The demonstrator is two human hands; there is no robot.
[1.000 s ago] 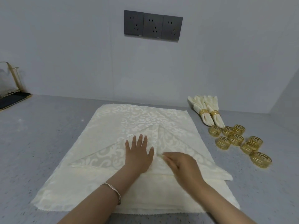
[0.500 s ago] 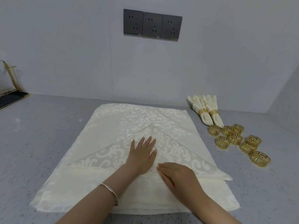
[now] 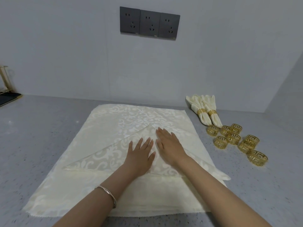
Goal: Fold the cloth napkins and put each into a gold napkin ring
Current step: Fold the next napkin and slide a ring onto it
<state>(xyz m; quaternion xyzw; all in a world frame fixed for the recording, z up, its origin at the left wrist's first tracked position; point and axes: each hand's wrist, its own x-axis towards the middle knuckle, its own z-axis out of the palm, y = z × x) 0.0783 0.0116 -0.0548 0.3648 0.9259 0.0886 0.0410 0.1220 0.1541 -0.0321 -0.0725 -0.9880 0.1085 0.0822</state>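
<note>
A cream patterned napkin folded into a triangle (image 3: pixel 101 154) lies on top of a stack of flat cream napkins (image 3: pixel 131 115) on the grey counter. My left hand (image 3: pixel 139 154) lies flat on the middle of the triangle, fingers straight. Beside it my right hand (image 3: pixel 170 145) presses flat on the triangle's right half, fingertips near the top point. Several loose gold napkin rings (image 3: pixel 232 138) sit on the counter to the right. Behind them lie two folded napkins in gold rings (image 3: pixel 206 112).
The grey speckled counter (image 3: pixel 41 136) meets a white wall with three dark sockets (image 3: pixel 149 24). A gold-framed stand with a dark base (image 3: pixel 6 95) sits at the far left edge. A side wall closes the right corner.
My right hand moved up from the triangle's lower edge and now lies flat beside the left, near the top point. The left hand stayed almost in place.
</note>
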